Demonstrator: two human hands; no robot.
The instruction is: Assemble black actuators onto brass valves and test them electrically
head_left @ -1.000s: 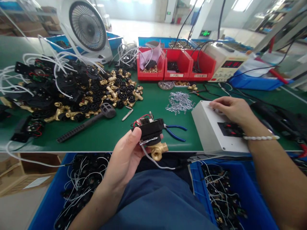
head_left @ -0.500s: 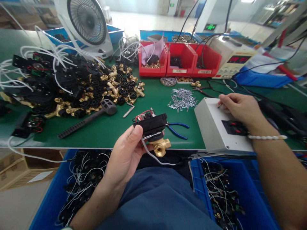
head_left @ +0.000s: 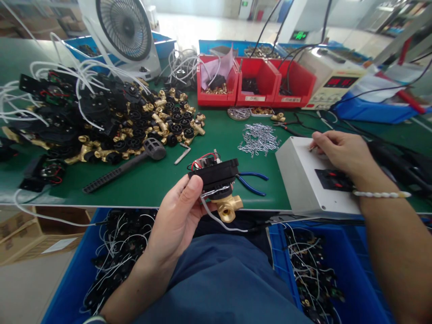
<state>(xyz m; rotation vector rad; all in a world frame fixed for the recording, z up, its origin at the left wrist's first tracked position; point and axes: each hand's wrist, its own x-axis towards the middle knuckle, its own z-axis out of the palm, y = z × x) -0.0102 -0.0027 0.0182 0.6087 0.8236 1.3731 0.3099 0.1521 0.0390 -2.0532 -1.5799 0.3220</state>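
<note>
My left hand grips a valve assembly just in front of the table edge: a black plastic top with red and white wires over a brass fitting. A white wire trails from it down toward my lap. My right hand rests on top of a white box with a black panel of red switches; its fingers are curled and pinched on a small metal piece at the box's top edge. A bead bracelet sits on that wrist.
Blue-handled pliers lie beside the assembly. A heap of brass and black parts fills the left, with a black mallet, wire clips, red bins, a fan and a power supply. Blue crates sit below.
The view shifted slightly; my left hand with the assembly sits a little further right. My right hand's fingers drew into a pinch at the box's top edge.
</note>
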